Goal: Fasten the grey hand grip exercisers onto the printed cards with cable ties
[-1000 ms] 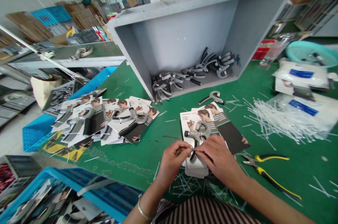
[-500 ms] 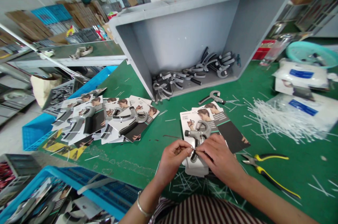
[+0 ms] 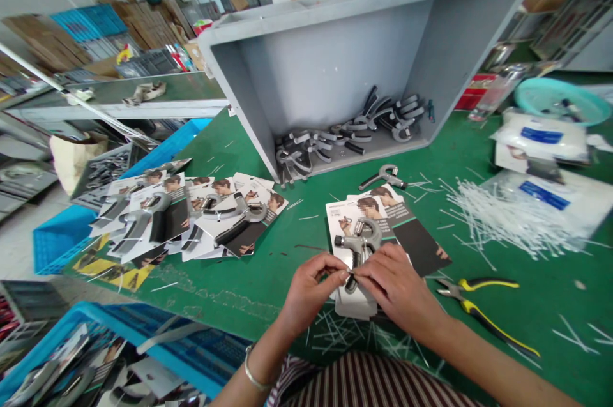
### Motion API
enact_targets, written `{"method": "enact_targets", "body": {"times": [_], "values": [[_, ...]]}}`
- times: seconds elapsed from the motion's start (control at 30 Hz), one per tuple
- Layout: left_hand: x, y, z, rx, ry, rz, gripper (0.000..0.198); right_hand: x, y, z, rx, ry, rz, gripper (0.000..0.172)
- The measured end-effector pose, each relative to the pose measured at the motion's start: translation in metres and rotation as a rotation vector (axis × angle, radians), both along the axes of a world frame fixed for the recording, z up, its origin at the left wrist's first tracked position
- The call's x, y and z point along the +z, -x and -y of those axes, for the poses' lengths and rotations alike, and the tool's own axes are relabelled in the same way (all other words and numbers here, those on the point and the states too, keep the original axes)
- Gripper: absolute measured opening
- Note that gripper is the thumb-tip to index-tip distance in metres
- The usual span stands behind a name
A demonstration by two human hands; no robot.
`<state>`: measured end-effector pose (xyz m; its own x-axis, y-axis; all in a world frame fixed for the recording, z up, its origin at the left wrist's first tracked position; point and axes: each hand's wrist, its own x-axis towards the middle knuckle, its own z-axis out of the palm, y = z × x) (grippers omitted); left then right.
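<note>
A grey and black hand grip strengthener [image 3: 360, 234] lies on a small stack of printed cards [image 3: 405, 228] in front of me. Over its lower handles, my left hand [image 3: 318, 285] and my right hand [image 3: 390, 282] are both closed in a pinch, fingertips almost meeting. Whatever is between the fingertips is too small and covered to make out. To the right of the hands, yellow and black cutting pliers [image 3: 462, 295] rest with handles spread. Beyond the cards lies another grip strengthener [image 3: 383, 177].
A grey bin [image 3: 335, 62] on its side holds several grip strengtheners. Carded grip strengtheners [image 3: 239, 218] are spread at left, above a blue crate [image 3: 110, 311]. White cable ties [image 3: 502, 218] lie heaped at right beside plastic bags [image 3: 541, 135] and a turquoise basin [image 3: 560, 97].
Both hands keep the same pinch at nearly the same spot over the grip strengthener. The view has shifted slightly; nothing else has visibly moved.
</note>
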<state>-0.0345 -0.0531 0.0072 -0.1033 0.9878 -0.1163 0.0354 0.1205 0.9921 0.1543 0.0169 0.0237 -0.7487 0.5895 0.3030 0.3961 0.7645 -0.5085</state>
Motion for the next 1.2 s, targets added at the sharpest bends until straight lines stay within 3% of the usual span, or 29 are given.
{"method": "enact_targets", "body": {"times": [0.23,0.57,0.87,1.07,1.2], "values": [[-0.003,0.001,0.002,0.015,0.032,0.075,0.016,0.002,0.001,0.002,0.003,0.018,-0.011,0.016],[0.008,0.002,0.001,-0.096,-0.205,-0.417,0.006,0.004,0.003,0.0,0.036,0.054,-0.062,0.015],[0.016,0.002,0.006,-0.17,-0.261,-0.505,0.015,-0.001,0.007,-0.003,0.016,0.126,-0.109,0.006],[0.036,-0.006,0.014,-0.262,-0.255,-1.074,0.02,0.004,0.011,-0.001,0.049,0.106,-0.059,0.013],[0.042,-0.011,0.016,-0.29,-0.21,-1.306,0.018,0.009,0.016,0.002,0.044,0.103,0.018,0.017]]}}
